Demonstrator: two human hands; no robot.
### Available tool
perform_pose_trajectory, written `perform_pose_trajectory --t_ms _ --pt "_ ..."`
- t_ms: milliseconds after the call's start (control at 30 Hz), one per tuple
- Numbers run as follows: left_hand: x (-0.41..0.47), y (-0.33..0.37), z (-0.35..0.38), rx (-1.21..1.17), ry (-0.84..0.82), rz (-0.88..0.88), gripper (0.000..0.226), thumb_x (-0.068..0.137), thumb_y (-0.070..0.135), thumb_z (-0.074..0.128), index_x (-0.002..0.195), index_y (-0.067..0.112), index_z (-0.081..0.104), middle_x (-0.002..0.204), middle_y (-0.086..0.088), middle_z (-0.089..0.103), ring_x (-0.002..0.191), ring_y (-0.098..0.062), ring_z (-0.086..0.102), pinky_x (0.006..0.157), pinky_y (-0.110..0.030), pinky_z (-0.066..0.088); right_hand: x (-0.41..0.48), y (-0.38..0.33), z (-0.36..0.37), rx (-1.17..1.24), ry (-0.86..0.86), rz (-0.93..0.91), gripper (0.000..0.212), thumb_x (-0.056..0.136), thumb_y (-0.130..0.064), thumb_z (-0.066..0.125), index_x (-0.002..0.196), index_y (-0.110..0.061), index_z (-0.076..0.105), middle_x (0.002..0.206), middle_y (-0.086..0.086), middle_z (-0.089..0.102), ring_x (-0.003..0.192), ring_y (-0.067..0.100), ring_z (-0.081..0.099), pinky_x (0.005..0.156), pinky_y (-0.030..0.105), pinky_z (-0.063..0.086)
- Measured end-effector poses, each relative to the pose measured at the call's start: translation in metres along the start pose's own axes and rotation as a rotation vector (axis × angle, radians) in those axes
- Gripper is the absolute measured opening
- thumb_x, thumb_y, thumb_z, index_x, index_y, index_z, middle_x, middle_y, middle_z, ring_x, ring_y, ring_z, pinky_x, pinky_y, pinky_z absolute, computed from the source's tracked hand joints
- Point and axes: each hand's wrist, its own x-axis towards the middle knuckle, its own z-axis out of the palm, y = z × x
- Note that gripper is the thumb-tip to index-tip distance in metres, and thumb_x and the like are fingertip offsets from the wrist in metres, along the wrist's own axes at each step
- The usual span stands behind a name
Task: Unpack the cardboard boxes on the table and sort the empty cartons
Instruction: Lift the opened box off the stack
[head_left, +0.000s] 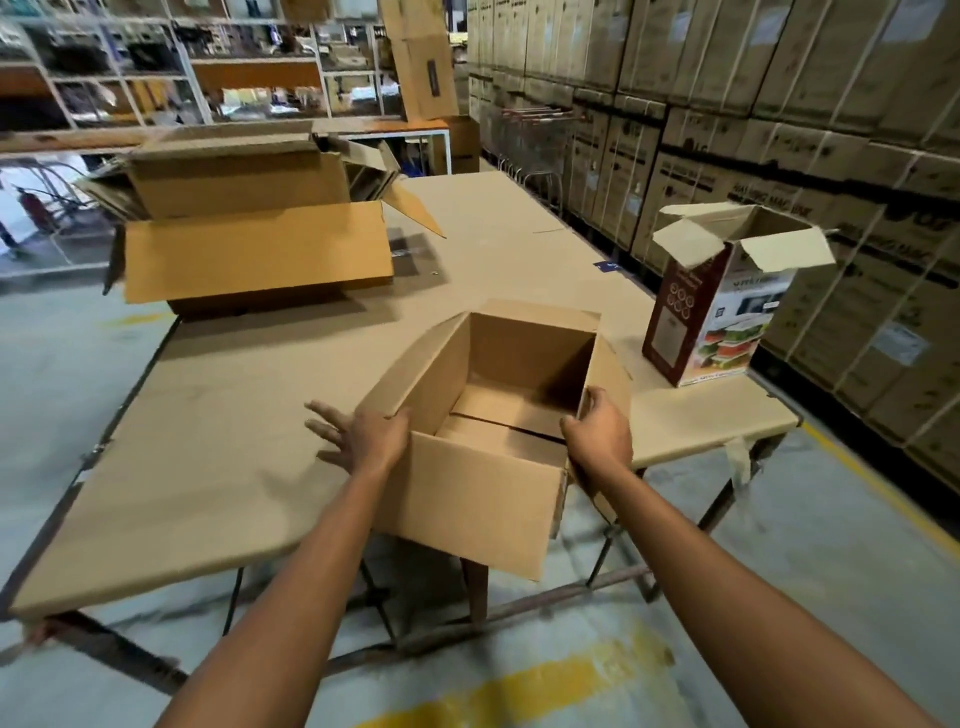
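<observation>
An open, empty brown carton (483, 499) sits at the near edge of the cardboard-covered table (218, 467), its front flap hanging over the edge. My left hand (358, 436) lies against the carton's left wall with fingers spread straight and the thumb over the rim. My right hand (597, 431) grips the right wall, thumb inside and fingers outside. A large open brown box (249, 228) stands at the far left of the table. A printed white and maroon box (722, 306) with open flaps stands at the right edge.
Flattened cartons (114, 192) lie behind the large box. Stacked strapped boxes (779, 104) form a wall on the right. Shelving (182, 67) runs along the back. Yellow floor lines (561, 680) mark the concrete below the table.
</observation>
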Motion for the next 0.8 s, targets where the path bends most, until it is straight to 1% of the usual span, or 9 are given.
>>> perform_pose_trajectory --t_ms 33,100,167,233,367,500,600,667,800 --pt "0.000 0.000 -0.003 -0.030 -0.067 0.009 0.050 0.094 0.039 0.060 0.129 0.004 0.058 0.161 -0.025 0.015 0.148 -0.041 0.019 0.117 -0.054 0.024 -0.001 0.001 0.004 0.012 -0.011 0.097 0.050 0.085 -0.034 0.061 0.132 -0.022 0.048 0.130 0.012 0.058 0.117 0.038 0.055 0.095 0.044 0.048" --pt "-0.001 0.001 -0.007 -0.187 -0.178 -0.025 0.038 0.096 0.025 0.053 0.122 -0.001 0.062 0.135 -0.024 0.056 0.121 -0.037 0.054 0.096 -0.040 0.045 0.004 0.005 0.009 0.144 -0.095 0.322 0.058 0.083 -0.049 0.058 0.131 -0.020 0.042 0.129 0.019 0.052 0.112 0.043 0.053 0.092 0.046 0.048" --pt "-0.008 -0.001 -0.010 -0.364 -0.238 -0.100 0.032 0.096 0.016 0.049 0.116 -0.003 0.064 0.120 -0.019 0.065 0.101 -0.030 0.059 0.080 -0.033 0.045 0.012 0.011 0.014 0.335 -0.213 0.437 0.078 0.080 -0.064 0.059 0.138 -0.017 0.039 0.131 0.021 0.050 0.110 0.044 0.053 0.091 0.046 0.048" --pt "-0.018 -0.002 -0.016 -0.442 -0.277 -0.158 0.026 0.097 0.013 0.046 0.112 0.000 0.063 0.108 -0.015 0.063 0.090 -0.025 0.056 0.069 -0.030 0.041 0.015 0.011 0.016 0.410 -0.343 0.409 0.089 0.078 -0.073 0.059 0.142 -0.014 0.040 0.127 0.016 0.054 0.109 0.041 0.054 0.092 0.049 0.048" --pt "-0.034 -0.016 -0.034 -0.574 -0.268 -0.256 0.025 0.098 0.012 0.043 0.090 0.005 0.066 0.078 -0.012 0.064 0.066 -0.022 0.058 0.049 -0.023 0.045 0.012 -0.002 0.024 0.524 -0.560 0.343 0.080 0.077 -0.070 0.064 0.137 -0.020 0.048 0.121 0.008 0.060 0.104 0.033 0.056 0.092 0.047 0.046" --pt "-0.036 -0.054 -0.060 -0.642 -0.084 -0.275 0.035 0.092 0.009 0.040 0.108 -0.002 0.070 0.083 -0.012 0.068 0.073 -0.025 0.063 0.062 -0.028 0.049 -0.003 -0.036 0.045 0.612 -0.640 0.168 0.076 0.081 -0.062 0.067 0.140 -0.019 0.047 0.133 0.008 0.058 0.113 0.030 0.056 0.092 0.045 0.048" --pt "-0.048 -0.079 -0.096 -0.587 0.174 -0.245 0.030 0.095 0.001 0.035 0.101 0.002 0.064 0.077 -0.002 0.058 0.072 -0.018 0.053 0.064 -0.028 0.039 -0.023 -0.071 0.070 0.589 -0.671 0.033 0.103 0.070 -0.076 0.067 0.149 -0.017 0.036 0.149 0.011 0.046 0.127 0.033 0.050 0.096 0.046 0.050" --pt "-0.055 -0.101 -0.123 -0.604 0.309 -0.249 0.026 0.096 0.002 0.037 0.102 0.007 0.062 0.080 -0.001 0.057 0.082 -0.024 0.054 0.073 -0.028 0.037 -0.043 -0.098 0.087 0.520 -0.707 0.016 0.109 0.069 -0.081 0.064 0.152 -0.019 0.029 0.154 0.013 0.037 0.135 0.039 0.042 0.104 0.057 0.042" --pt "-0.059 -0.170 -0.180 -0.598 0.477 -0.289 0.027 0.097 0.015 0.048 0.115 0.008 0.066 0.112 -0.010 0.067 0.102 -0.030 0.059 0.083 -0.033 0.043 -0.097 -0.153 0.124 0.438 -0.908 0.071 0.086 0.085 -0.062 0.066 0.148 -0.012 0.036 0.147 0.020 0.044 0.129 0.048 0.044 0.099 0.069 0.036"
